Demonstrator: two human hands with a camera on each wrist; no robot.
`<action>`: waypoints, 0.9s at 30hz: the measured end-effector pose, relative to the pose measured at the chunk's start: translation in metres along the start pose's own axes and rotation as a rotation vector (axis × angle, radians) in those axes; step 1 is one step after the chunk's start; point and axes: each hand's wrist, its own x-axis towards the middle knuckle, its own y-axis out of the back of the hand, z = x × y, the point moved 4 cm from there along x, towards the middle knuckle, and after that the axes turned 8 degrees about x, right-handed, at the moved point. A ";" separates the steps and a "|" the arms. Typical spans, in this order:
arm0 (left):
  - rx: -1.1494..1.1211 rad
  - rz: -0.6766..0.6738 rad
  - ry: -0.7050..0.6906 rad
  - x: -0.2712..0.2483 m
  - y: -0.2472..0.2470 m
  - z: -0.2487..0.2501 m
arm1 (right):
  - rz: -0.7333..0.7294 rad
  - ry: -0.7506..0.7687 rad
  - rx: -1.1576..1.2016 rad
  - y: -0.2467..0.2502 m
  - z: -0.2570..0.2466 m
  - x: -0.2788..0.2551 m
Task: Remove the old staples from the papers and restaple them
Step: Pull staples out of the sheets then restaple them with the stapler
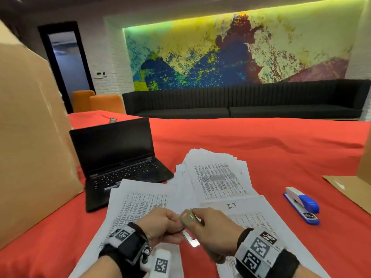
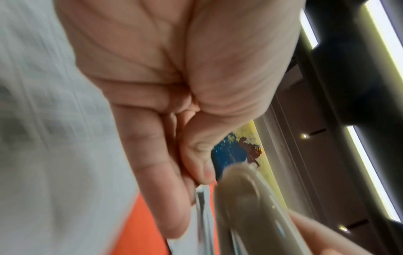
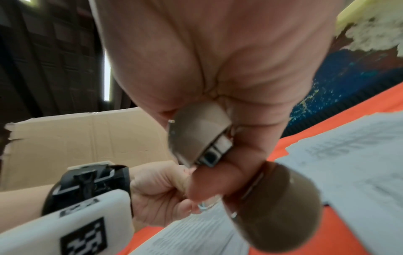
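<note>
My right hand (image 1: 215,231) is clamped on the remover (image 1: 187,218), thumb and fingers (image 3: 209,186) squeezing its two tan grips, with its metal end (image 1: 191,240) pointing down toward me. My left hand (image 1: 162,227) has thumb (image 2: 202,165) and forefinger pinched together at that metal end. What sits between them is too small to make out; I judge it is a pulled staple being picked off the claws.

The risks start right there. If my pinch slips, a loose staple could drop into the papers (image 1: 218,179) fanned on the red cloth (image 1: 281,149) and be hard to find, or prick a finger later. Squeezing too hard could nip my left fingertip in the claws.

The papers lie beneath and beyond my hands, several sets overlapping, one partly on the laptop (image 1: 122,167). With nothing holding them, the unstapled sheets could slide apart or mix with a neighbouring set, so I might restaple the wrong pages together.

The stapler (image 1: 302,205) lies to my right, well apart from the papers.
</note>
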 end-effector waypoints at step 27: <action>0.838 0.702 0.412 -0.169 0.201 -0.149 | -0.270 -0.304 0.375 -0.110 0.003 0.061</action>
